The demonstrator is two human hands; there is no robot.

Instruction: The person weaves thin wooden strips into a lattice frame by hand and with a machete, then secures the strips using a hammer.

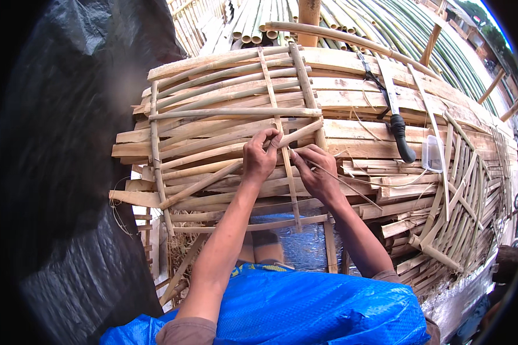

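A bamboo frame [155,138] of long poles and crosspieces lies in front of me over stacked planks. A thin flat bamboo slat [267,80] runs across its poles. My left hand [261,154] pinches its thumb and fingertips together at the slat's left edge; what they hold is too small to make out. Just right of the slat, my right hand [315,169] is closed on a thin binding strip [351,187], whose loose end trails to the right. Between the hands, a slanting bamboo pole [300,133] crosses the slat.
A machete [398,123] with a black handle lies on the planks [351,129] to the right. Beside it sits a clear plastic container [432,154]. Another bamboo frame [457,190] leans farther right. Black sheeting [86,190] hangs at left; green bamboo poles [380,29] fill the back.
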